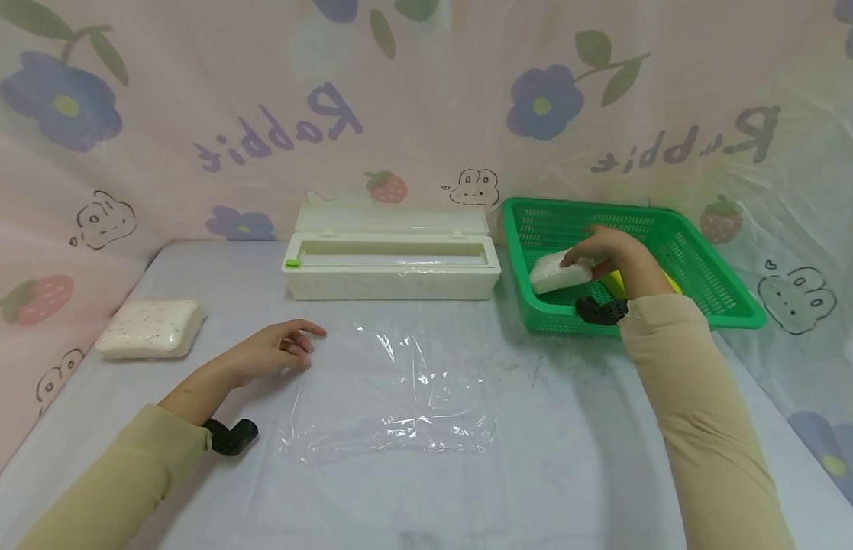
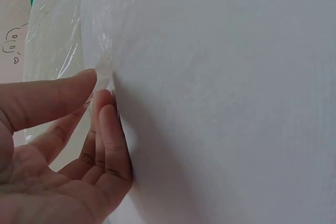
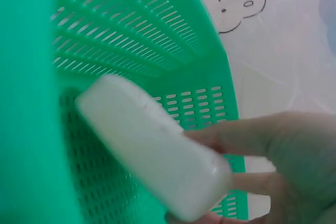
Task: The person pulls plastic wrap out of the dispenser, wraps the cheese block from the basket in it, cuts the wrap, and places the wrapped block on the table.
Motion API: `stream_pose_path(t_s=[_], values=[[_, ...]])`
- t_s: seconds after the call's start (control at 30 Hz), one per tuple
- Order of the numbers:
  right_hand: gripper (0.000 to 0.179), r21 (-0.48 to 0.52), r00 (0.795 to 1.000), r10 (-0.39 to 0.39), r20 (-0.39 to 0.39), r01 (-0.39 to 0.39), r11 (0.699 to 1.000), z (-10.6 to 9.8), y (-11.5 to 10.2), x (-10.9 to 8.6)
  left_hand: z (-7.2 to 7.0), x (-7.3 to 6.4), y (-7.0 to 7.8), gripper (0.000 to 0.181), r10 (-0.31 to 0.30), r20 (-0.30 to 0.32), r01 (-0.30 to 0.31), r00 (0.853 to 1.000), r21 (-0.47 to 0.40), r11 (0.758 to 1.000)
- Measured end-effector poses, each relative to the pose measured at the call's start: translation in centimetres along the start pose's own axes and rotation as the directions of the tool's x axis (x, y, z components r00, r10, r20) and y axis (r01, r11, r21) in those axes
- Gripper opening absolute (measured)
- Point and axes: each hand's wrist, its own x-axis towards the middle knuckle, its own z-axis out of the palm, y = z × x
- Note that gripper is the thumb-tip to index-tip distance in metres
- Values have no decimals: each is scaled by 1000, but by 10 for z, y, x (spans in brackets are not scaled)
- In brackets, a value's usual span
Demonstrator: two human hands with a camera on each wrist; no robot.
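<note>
My right hand (image 1: 608,256) reaches into the green basket (image 1: 735,309) and grips one end of a white block (image 1: 553,273) with rounded edges, like a bar of soap. In the right wrist view the block (image 3: 147,145) is tilted, thumb and fingers at its near end. A sheet of clear plastic wrap (image 1: 399,389) lies wrinkled on the table. At its left edge, my left hand (image 1: 271,355) has its index finger stretched out. The left wrist view shows the wrap (image 2: 105,40) gathered between thumb and fingertips, pinched there.
Behind the wrap stands a cream wrap dispenser (image 1: 392,284), its lid (image 1: 392,221) raised, with a green slider (image 1: 292,263) at the left. A white speckled block (image 1: 151,328) with a glossy surface lies far left. Something yellow (image 1: 615,284) shows in the basket. A printed curtain (image 1: 426,92) hangs behind.
</note>
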Motion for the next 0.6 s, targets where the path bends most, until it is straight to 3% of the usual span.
stream_pose_path(t_s=[0.13, 0.27, 0.47, 0.6], values=[[69, -12, 1000, -17, -12, 17, 1000, 1, -5, -4, 0, 1, 1, 48, -9, -11, 9, 1000, 17, 1000], [79, 18, 991, -13, -132, 16, 1000, -2, -9, -13, 1, 3, 4, 48, -5, -20, 6, 1000, 45, 999], [94, 138, 934, -14, -356, 68, 988, -1, -15, -30, 0, 3, 5, 49, -2, -24, 3, 1000, 43, 999], [96, 285, 911, -60, -408, 189, 940, 6, -19, -34, 1, 1, 3, 49, -6, -15, 6, 1000, 21, 1000]])
